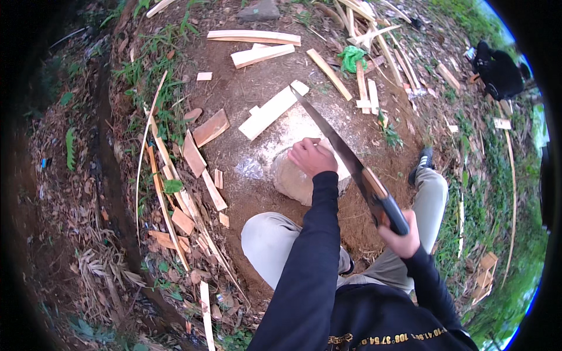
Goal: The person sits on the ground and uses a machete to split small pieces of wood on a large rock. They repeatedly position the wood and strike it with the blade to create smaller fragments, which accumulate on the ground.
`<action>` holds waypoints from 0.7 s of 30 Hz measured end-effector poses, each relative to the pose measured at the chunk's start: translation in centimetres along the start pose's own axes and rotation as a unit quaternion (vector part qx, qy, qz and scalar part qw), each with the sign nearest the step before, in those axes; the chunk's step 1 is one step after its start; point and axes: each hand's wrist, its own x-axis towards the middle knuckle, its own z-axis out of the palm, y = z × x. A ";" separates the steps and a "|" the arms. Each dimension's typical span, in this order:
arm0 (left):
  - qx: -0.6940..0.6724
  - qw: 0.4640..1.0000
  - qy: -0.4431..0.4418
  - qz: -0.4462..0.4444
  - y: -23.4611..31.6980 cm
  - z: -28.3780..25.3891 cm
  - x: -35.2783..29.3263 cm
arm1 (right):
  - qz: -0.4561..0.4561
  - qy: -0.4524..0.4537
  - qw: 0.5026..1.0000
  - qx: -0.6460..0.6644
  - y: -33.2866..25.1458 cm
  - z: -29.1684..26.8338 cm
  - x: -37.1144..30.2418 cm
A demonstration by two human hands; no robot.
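My right hand (401, 234) is closed round the dark handle of a handsaw (342, 146). Its long blade slants up and to the left, with the tip over the end of a pale board (272, 111) lying on the ground. My left hand (313, 157) presses down with curled fingers on a pale piece of wood (328, 144), mostly hidden by the hand and the blade. Beneath it sits a rounded tan block (295, 182); whether stone or stump, I cannot tell. The blade passes just right of the left hand; whether it touches the wood is unclear.
Sawdust (297, 127) covers the soil beyond the block. Loose strips (170, 193) lie to the left, more planks (254, 37) at the back. A green plastic bag (352, 58) rests by the far-right wood pile. My bent knees (266, 237) flank the block; a black bag (497, 70) lies far right.
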 end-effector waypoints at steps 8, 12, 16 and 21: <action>-0.009 0.999 -0.027 -0.017 1.1 0.2 -0.5 | -0.127 0.103 0.987 -0.006 -0.6 4.0 8.2; 0.004 1.000 -0.008 -0.014 0.1 -0.1 -0.7 | -0.062 0.027 0.998 -0.003 3.1 1.1 -1.3; -0.010 1.000 -0.007 -0.003 1.7 0.3 -0.1 | -0.129 0.103 0.986 -0.011 2.2 3.2 4.5; -0.015 1.000 -0.006 -0.001 0.7 0.4 -0.2 | -0.102 0.057 0.993 -0.006 3.9 3.1 2.4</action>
